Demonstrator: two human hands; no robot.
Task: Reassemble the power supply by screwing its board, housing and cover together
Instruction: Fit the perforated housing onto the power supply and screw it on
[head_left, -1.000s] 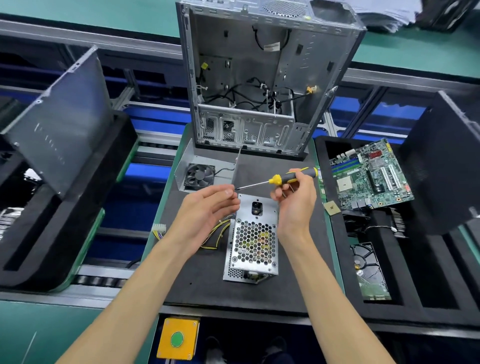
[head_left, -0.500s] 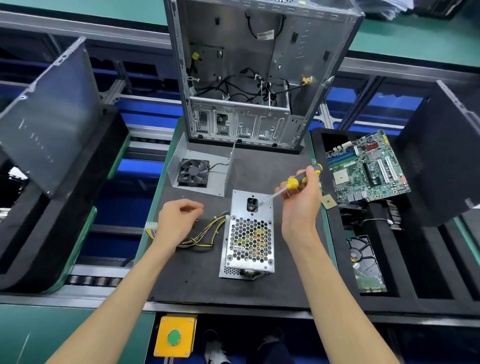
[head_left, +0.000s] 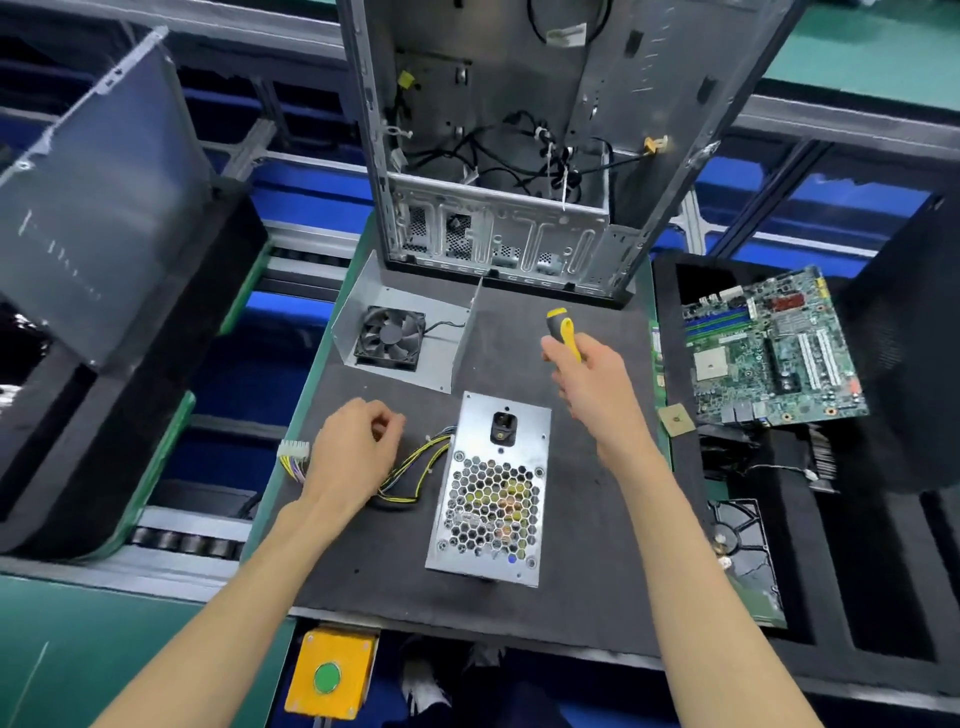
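As your left hand (head_left: 353, 452) drops off the screwdriver (head_left: 563, 332) tip, fingers curling near the cables (head_left: 415, 467) — pinching anything? Can't tell — your right hand (head_left: 587, 379) fists the handle upright; the power supply (head_left: 491, 488) waits between them on the mat (head_left: 571, 597), next screw pending.

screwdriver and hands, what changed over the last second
The left hand left the screwdriver's tip and dropped to the mat beside the yellow and black cables, fingers curled. The right hand swung the screwdriver from lying across the power supply to handle-up beyond it, keeping its grip. The power supply, fan bracket and motherboard stayed put.
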